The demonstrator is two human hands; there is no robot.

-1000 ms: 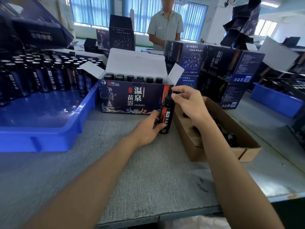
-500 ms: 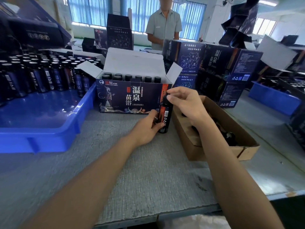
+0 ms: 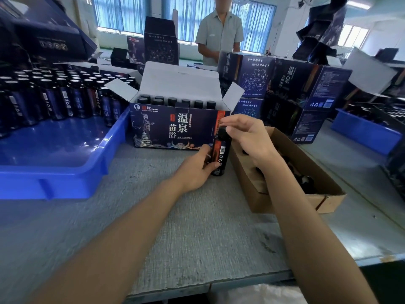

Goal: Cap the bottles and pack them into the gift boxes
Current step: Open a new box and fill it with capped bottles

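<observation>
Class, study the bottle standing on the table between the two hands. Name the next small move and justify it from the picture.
Probably twist the cap tight: the left hand grips the bottle upright on the table, the right hand pinches the cap on top, and the gift box behind stands open.

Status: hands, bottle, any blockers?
Left hand grips the dark labelled bottle, upright on the grey table. Right hand pinches its black cap. Open dark-blue printed gift box right behind, nothing between.
</observation>
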